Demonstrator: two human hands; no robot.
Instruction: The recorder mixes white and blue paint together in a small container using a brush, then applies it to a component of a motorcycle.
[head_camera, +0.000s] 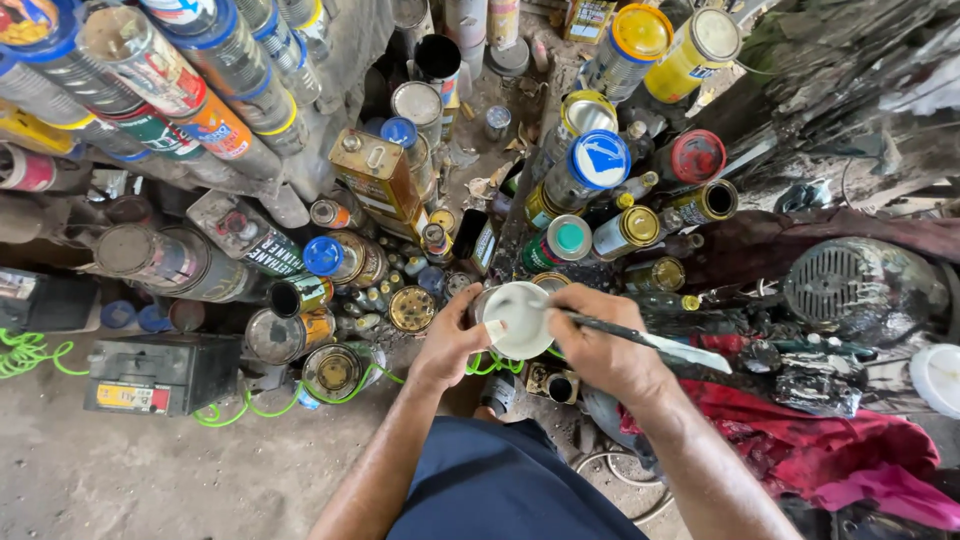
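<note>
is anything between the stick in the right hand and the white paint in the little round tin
Nothing visible does. The left hand holds the small round tin of white paint with its top open, and the thin dark stick in the right hand already reaches over its rim.

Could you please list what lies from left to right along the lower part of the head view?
Green hose → black battery → left hand → white tin → right hand → red cloth.

Paint cans (585, 165) crowd the floor beside a black battery (160, 372), green hose (245, 408), red cloth (800, 445).
</note>
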